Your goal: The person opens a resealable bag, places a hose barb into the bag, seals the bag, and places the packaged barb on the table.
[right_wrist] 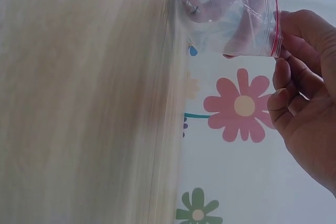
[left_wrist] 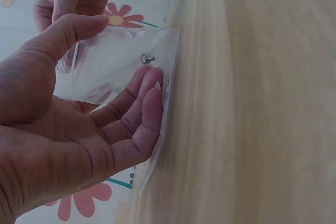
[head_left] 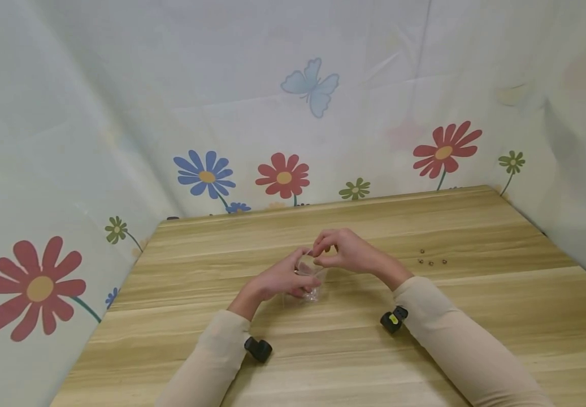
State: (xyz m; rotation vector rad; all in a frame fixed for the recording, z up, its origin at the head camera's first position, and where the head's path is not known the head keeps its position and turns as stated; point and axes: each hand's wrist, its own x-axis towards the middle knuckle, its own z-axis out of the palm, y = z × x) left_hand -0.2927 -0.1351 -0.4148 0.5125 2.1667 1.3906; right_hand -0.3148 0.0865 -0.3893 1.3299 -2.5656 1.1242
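Pinching the clear bag (left_wrist: 118, 51) at its red-striped edge (right_wrist: 275, 35) with my right hand (head_left: 350, 252), I grip its body in my left hand (head_left: 283, 279).

The table (head_left: 196, 260) fills the lower part of the head frame, the backdrop (head_left: 231, 85) behind it and on both sides. Just below the frame's middle is the bag (head_left: 310, 265), the left hand (head_left: 285, 278) around its left side, the right hand (head_left: 350, 252) at its mouth, upper right. Right of the right hand, four bits (head_left: 430, 263) sit on the table (three in a loose row, one just behind). Upper middle of the left-wrist frame, another bit (left_wrist: 147, 59) is in the bag.
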